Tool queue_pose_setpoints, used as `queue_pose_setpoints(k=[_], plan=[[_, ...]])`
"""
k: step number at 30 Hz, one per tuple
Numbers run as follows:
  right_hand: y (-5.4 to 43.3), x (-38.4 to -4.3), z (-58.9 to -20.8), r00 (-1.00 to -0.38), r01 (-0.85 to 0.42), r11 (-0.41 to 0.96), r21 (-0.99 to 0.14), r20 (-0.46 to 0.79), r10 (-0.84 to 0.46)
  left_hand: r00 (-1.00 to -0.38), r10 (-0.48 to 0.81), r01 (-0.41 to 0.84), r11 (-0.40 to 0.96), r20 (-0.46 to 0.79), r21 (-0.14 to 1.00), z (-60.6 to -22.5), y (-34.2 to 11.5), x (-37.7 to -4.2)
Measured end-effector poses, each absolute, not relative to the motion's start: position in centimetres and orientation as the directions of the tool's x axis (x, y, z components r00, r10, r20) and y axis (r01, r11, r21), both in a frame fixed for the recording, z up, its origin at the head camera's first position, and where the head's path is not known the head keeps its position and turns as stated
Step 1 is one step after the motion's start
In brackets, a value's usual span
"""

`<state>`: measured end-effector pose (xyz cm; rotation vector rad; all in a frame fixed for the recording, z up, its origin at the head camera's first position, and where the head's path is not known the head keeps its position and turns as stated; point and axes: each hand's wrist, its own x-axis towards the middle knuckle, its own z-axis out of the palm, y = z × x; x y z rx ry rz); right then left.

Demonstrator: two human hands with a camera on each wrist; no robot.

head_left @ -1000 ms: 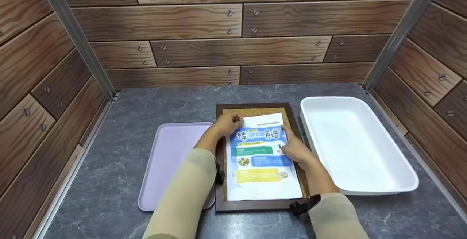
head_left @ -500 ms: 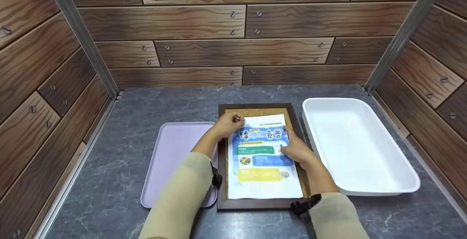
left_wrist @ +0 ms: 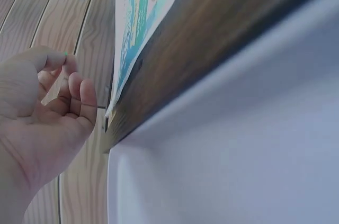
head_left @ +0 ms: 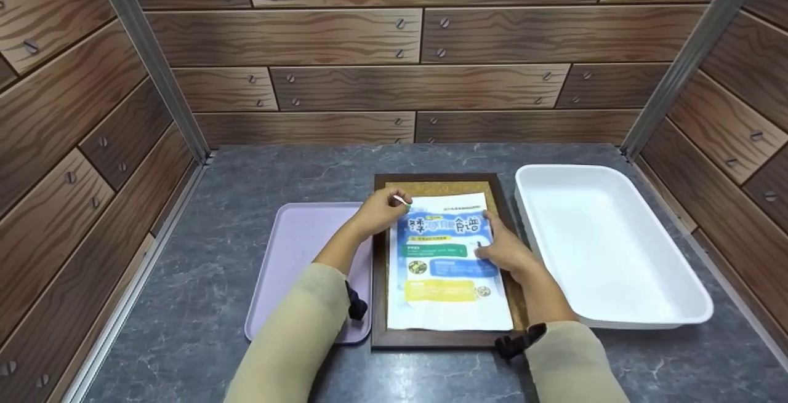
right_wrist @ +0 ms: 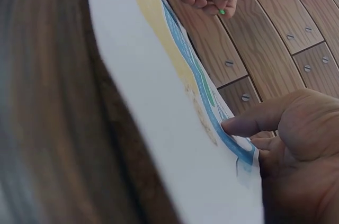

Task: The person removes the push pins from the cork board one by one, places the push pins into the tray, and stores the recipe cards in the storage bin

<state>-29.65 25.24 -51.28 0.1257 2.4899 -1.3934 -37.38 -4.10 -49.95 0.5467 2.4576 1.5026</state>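
Note:
In the head view a printed paper sheet (head_left: 449,314) with blue, green and yellow bands lies on a cork board (head_left: 431,187) in a dark wooden frame. My left hand (head_left: 380,213) is at the sheet's top left corner, thumb and forefinger pinching something small and green (left_wrist: 65,53); the fingertips hide most of it. My right hand (head_left: 506,248) grips the sheet's right edge near the top. In the right wrist view its thumb (right_wrist: 249,124) presses on the printed face, with another finger beyond the edge, and the sheet bows slightly.
A lilac tray (head_left: 289,261) lies left of the board, partly under my left forearm. To the right stands a deep white plastic tub (head_left: 615,249). Wood-patterned walls (head_left: 345,86) enclose the grey marbled tabletop (head_left: 184,304).
My left hand and forearm have shifted slightly left relative to the board, still pinching the small green thing. My right hand keeps its grip on the sheet. The head view has drifted a little.

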Motion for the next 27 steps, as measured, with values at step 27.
queue_pose_setpoints(k=[27], plan=[[25.3, -29.2, -48.1, -0.971, 0.153, 0.504, -0.850, -0.224, -0.082, -0.921, 0.389, 0.198, 0.420, 0.022, 0.886, -50.3, -8.5, -35.4]])
